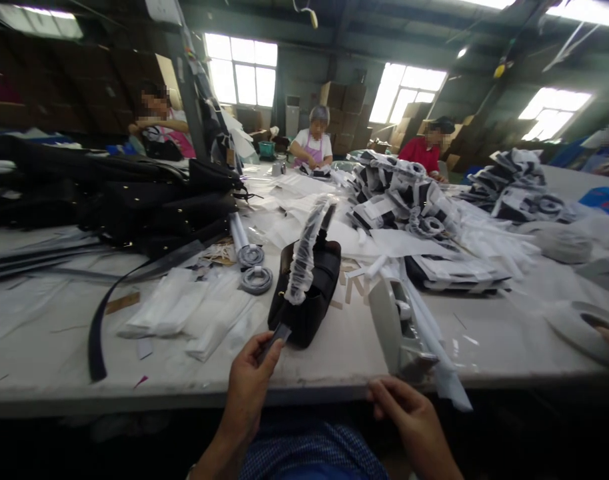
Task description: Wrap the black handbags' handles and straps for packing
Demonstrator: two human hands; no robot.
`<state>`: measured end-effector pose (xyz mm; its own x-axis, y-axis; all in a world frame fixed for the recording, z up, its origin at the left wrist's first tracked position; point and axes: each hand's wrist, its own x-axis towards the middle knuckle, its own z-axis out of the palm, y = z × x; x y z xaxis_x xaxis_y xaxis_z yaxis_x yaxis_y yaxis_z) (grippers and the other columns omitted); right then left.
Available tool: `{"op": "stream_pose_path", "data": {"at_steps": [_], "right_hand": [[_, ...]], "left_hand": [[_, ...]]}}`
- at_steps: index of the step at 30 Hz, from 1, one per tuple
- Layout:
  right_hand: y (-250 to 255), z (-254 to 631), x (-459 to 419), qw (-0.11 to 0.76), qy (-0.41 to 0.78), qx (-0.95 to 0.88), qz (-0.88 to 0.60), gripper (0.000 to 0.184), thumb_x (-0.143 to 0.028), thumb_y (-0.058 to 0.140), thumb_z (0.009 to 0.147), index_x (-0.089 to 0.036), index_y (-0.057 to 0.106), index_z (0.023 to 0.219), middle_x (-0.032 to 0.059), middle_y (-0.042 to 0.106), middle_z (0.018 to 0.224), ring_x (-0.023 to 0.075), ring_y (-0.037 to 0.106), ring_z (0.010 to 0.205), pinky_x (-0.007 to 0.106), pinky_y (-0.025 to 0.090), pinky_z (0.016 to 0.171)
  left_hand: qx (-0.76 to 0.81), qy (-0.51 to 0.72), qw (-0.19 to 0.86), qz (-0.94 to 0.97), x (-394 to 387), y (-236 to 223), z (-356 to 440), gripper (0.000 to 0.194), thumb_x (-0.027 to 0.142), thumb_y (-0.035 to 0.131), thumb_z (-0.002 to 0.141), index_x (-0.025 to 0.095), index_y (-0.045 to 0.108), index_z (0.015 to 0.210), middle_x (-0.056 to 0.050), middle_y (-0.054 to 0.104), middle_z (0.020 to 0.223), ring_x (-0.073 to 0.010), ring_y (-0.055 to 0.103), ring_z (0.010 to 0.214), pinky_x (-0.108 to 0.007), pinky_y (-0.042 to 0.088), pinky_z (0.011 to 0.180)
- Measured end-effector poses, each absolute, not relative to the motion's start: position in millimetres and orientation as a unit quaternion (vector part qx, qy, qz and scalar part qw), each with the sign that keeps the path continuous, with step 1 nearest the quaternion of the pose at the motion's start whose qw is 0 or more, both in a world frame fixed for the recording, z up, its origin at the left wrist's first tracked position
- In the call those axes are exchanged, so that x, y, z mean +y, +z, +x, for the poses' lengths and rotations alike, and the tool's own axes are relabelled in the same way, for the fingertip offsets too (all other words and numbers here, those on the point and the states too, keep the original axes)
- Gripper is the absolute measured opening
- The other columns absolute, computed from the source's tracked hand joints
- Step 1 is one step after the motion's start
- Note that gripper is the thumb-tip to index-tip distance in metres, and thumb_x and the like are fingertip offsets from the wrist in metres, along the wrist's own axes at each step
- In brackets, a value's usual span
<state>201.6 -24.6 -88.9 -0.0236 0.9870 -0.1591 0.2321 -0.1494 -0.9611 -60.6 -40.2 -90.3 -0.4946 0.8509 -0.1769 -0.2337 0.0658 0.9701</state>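
Note:
A small black handbag (312,293) lies near the table's front edge, its handle (304,253) wrapped in white foam and rising upward. My left hand (252,383) pinches the near end of that handle or its strap, fingers closed on it. My right hand (409,417) sits at the table edge to the right, fingers curled beside a grey tape dispenser (392,327) and a trailing strip of clear film (449,383). What the right fingers hold, if anything, is hidden.
A pile of black bags (134,193) and a long black strap (97,333) fill the left. Folded white wrappers (184,313), tape rolls (254,277) and heaps of wrapped pieces (404,200) cover the table (34,360). Three people work at the far side.

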Motion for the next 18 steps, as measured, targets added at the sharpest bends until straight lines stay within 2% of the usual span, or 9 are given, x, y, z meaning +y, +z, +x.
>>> {"op": "stream_pose_path", "data": {"at_steps": [3, 7, 13, 18], "right_hand": [[-55, 142, -13, 0.339, 0.539, -0.604, -0.478, 0.034, -0.052, 0.069, 0.079, -0.019, 0.074, 0.071, 0.0037, 0.069, 0.064, 0.0175, 0.060, 0.060, 0.027, 0.049, 0.061], [-43, 79, 11, 0.330, 0.590, -0.612, -0.409, 0.034, -0.052, 0.070, 0.078, -0.018, 0.072, 0.073, 0.0038, 0.070, 0.067, 0.0158, 0.061, 0.057, 0.026, 0.048, 0.058], [-59, 51, 32, 0.296, 0.579, -0.612, -0.450, 0.040, -0.053, 0.069, 0.077, -0.016, 0.068, 0.063, 0.0015, 0.065, 0.056, 0.0107, 0.052, 0.046, 0.022, 0.039, 0.046], [-59, 55, 36, 0.262, 0.592, -0.615, -0.450, 0.040, -0.052, 0.070, 0.076, -0.014, 0.070, 0.064, 0.0019, 0.066, 0.056, 0.0108, 0.053, 0.046, 0.021, 0.041, 0.047]], "left_hand": [[0.594, 0.633, 0.413, 0.278, -41, -91, -61, 0.033, 0.040, 0.075, 0.076, 0.016, 0.070, 0.099, -0.007, 0.074, 0.096, -0.0227, 0.064, 0.096, -0.029, 0.047, 0.085], [0.594, 0.625, 0.401, 0.310, -41, -90, -62, 0.031, 0.040, 0.073, 0.078, 0.016, 0.070, 0.097, -0.008, 0.074, 0.095, -0.0249, 0.065, 0.096, -0.030, 0.048, 0.084], [0.606, 0.623, 0.370, 0.328, -41, -88, -65, 0.022, 0.036, 0.072, 0.079, 0.018, 0.071, 0.092, -0.007, 0.075, 0.092, -0.0252, 0.067, 0.093, -0.031, 0.049, 0.084], [0.592, 0.624, 0.398, 0.318, -41, -88, -67, 0.023, 0.036, 0.071, 0.080, 0.017, 0.071, 0.093, -0.008, 0.074, 0.094, -0.0258, 0.067, 0.095, -0.033, 0.048, 0.087]]}}
